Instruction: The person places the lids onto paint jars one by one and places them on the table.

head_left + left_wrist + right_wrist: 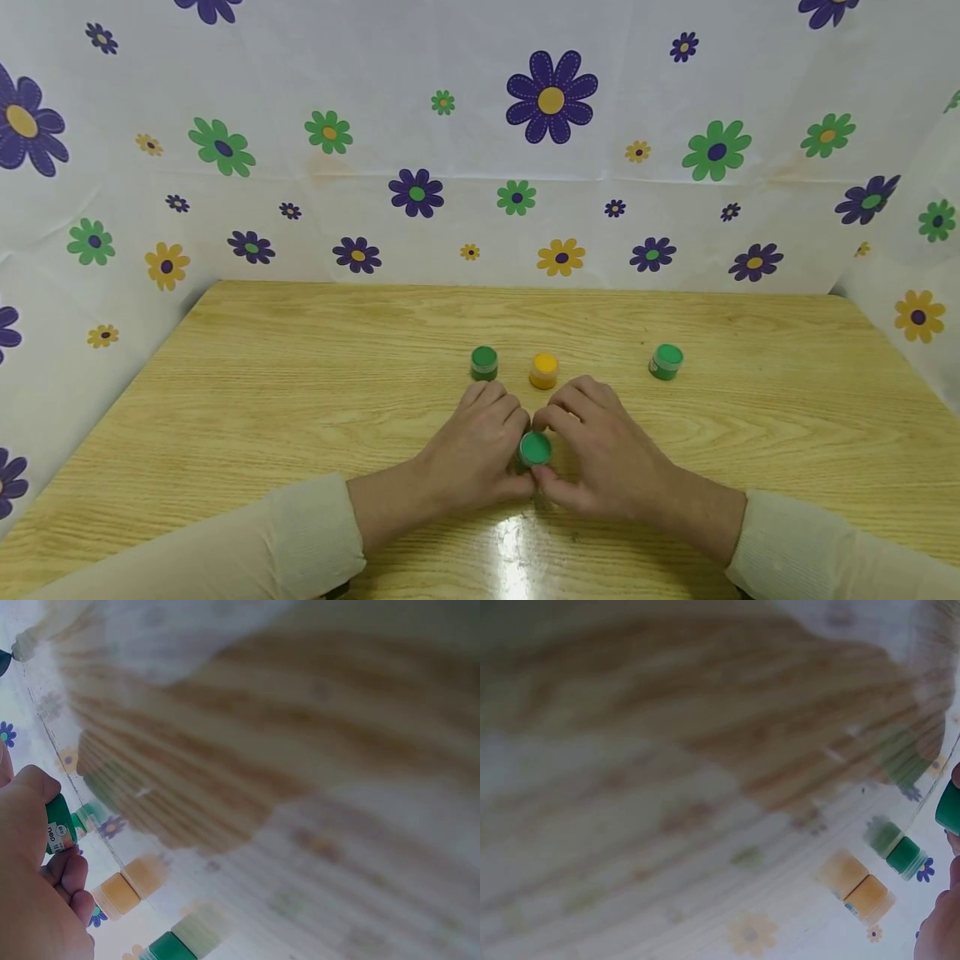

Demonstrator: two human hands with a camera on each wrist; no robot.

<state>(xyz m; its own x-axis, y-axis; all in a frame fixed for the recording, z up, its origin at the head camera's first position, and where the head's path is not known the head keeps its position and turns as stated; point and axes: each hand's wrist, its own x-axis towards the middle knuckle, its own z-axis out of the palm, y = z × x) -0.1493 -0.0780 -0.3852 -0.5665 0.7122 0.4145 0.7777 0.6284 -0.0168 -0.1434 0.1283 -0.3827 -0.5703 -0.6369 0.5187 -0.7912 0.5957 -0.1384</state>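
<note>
Between both hands, in front of the person, is a small paint jar (536,449) with a green top, seen from above in the head view. My left hand (480,450) holds it from the left; in the left wrist view its curled fingers (73,870) and thumb close about the labelled jar (60,825). From the right, my right hand (611,454) pinches the same jar, its thumb near and its forefinger far. At the right wrist view's edge, only part of the jar (949,808) and the right hand (937,930) show.
Beyond the hands on the wooden table (300,358) stand a dark green jar (483,363), a yellow jar (544,372) and, farther right, another green jar (666,362). A white flowered cloth (480,142) rises behind the table and at both sides.
</note>
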